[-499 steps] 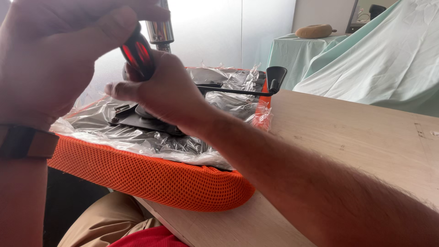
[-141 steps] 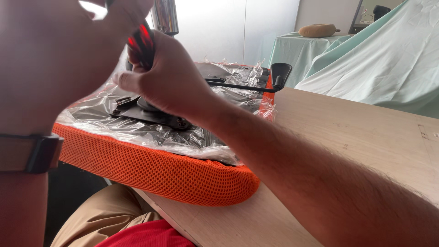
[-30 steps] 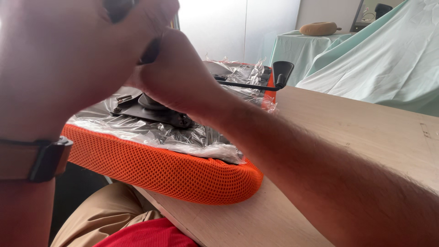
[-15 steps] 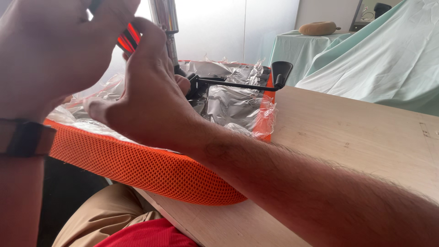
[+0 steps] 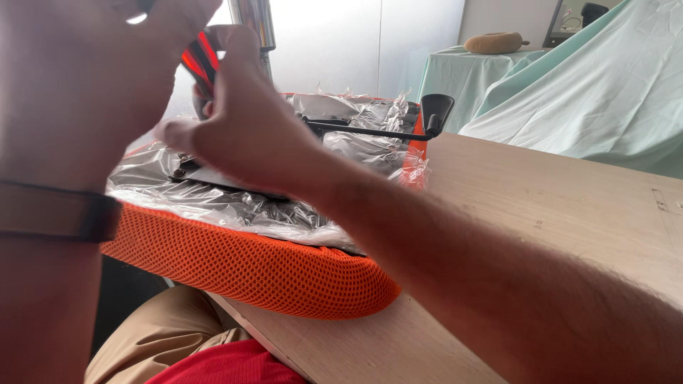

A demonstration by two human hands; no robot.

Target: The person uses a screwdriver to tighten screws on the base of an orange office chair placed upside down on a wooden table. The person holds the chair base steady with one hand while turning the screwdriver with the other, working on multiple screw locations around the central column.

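Note:
An orange mesh seat cushion [image 5: 263, 267] lies upside down at the edge of a wooden table [image 5: 541, 213], its underside wrapped in crinkled clear plastic [image 5: 235, 206]. A black metal mechanism plate [image 5: 206, 176] and a black lever with a paddle end [image 5: 427, 121] sit on it. My right hand [image 5: 245, 135] is raised above the plate, with its fingers around a red and black tool handle [image 5: 201, 60]. My left hand [image 5: 78, 78] is close to the camera, also on the top of that handle. The tool's tip is hidden.
A shiny metal column [image 5: 254, 21] rises behind the hands. At the back right, pale green sheets [image 5: 583, 92] cover furniture, with a tan ring-shaped cushion [image 5: 494, 43] on top. My legs, in tan trousers [image 5: 153, 338] and a red shirt, are below the table edge.
Over the last second both hands have lifted with the tool handle, baring more of the plate and plastic. The cushion's near edge has shifted slightly.

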